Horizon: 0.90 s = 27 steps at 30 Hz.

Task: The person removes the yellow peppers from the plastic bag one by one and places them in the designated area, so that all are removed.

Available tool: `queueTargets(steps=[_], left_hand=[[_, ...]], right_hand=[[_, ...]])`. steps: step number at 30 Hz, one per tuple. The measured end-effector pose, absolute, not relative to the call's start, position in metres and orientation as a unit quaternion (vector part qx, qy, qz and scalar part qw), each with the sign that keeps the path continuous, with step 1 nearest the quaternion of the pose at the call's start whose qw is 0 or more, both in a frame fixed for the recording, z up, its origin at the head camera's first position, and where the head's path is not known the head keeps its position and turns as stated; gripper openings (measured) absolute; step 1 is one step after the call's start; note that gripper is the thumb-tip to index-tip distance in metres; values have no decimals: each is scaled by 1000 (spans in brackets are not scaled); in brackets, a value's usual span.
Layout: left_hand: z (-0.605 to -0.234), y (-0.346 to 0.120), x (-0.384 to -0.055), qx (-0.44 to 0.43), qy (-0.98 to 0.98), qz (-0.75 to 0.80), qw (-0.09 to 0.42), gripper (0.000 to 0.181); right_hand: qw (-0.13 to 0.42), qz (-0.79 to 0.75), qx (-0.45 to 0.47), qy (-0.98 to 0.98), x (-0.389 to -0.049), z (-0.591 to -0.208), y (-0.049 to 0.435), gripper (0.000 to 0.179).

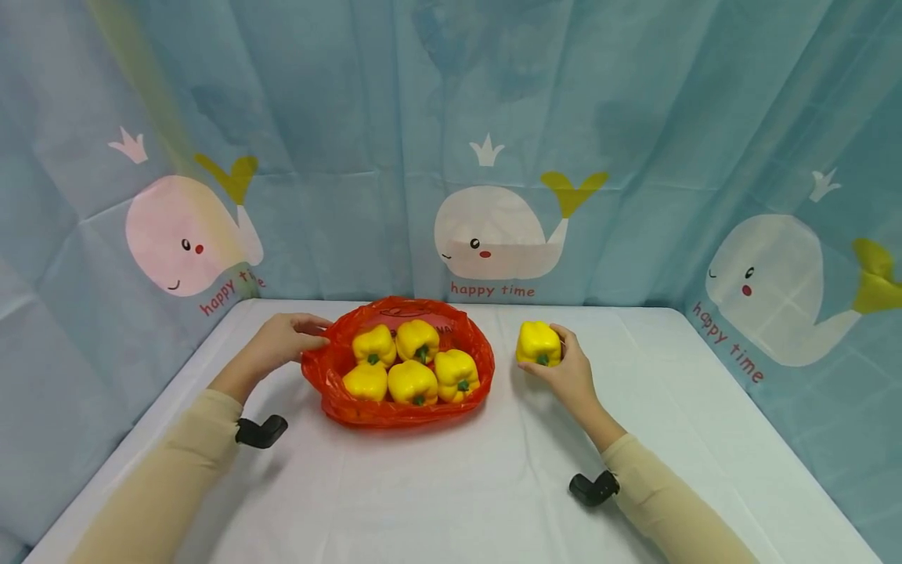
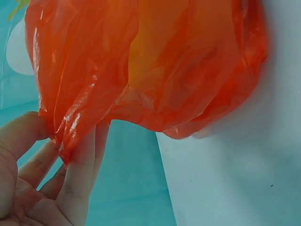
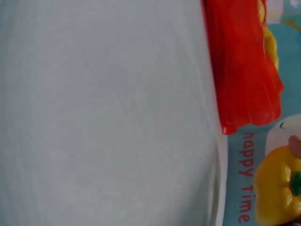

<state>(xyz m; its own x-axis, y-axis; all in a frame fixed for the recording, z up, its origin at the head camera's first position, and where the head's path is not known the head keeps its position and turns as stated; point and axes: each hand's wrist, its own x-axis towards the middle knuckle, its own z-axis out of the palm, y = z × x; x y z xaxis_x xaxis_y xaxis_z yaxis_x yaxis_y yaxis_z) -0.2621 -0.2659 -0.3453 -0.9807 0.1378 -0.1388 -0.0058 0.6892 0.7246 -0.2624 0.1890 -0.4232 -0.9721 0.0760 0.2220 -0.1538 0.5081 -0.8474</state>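
Observation:
A red plastic bag (image 1: 395,415) stands with its mouth spread wide on the white table, and several yellow bell peppers (image 1: 413,382) with green stems lie inside. At the bag's left side my left hand (image 1: 282,345) pinches the rim; the left wrist view shows thumb and fingers (image 2: 77,174) gathering a fold of the film. To the right of the bag, my right hand (image 1: 569,370) grips a single yellow bell pepper (image 1: 539,343), thumb below and fingers behind it. In the right wrist view this pepper sits at the lower right corner, most of the hand out of frame.
The white-covered table (image 1: 451,493) reaches back to a blue curtain (image 1: 338,235) printed with whales. Black wrist mounts (image 1: 594,489) sit on both forearms. The bag's right rim lies a short gap from the held pepper.

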Motion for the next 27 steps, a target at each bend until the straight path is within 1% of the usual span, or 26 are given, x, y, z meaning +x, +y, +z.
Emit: queueTargets(steps=[13,20,27], left_hand=[[-341,-265,-262,38,913,395,97,48],[-344,-268,-261,38,912,398,98,48],[-344,-270,-262,41,912,397,95,48]], right_hand=[[59,501,1,-863,-276,-427,197,88],[43,483,0,-875,-285,-430,198,86],[28,491,-15,-871,-290,-430,198,90]])
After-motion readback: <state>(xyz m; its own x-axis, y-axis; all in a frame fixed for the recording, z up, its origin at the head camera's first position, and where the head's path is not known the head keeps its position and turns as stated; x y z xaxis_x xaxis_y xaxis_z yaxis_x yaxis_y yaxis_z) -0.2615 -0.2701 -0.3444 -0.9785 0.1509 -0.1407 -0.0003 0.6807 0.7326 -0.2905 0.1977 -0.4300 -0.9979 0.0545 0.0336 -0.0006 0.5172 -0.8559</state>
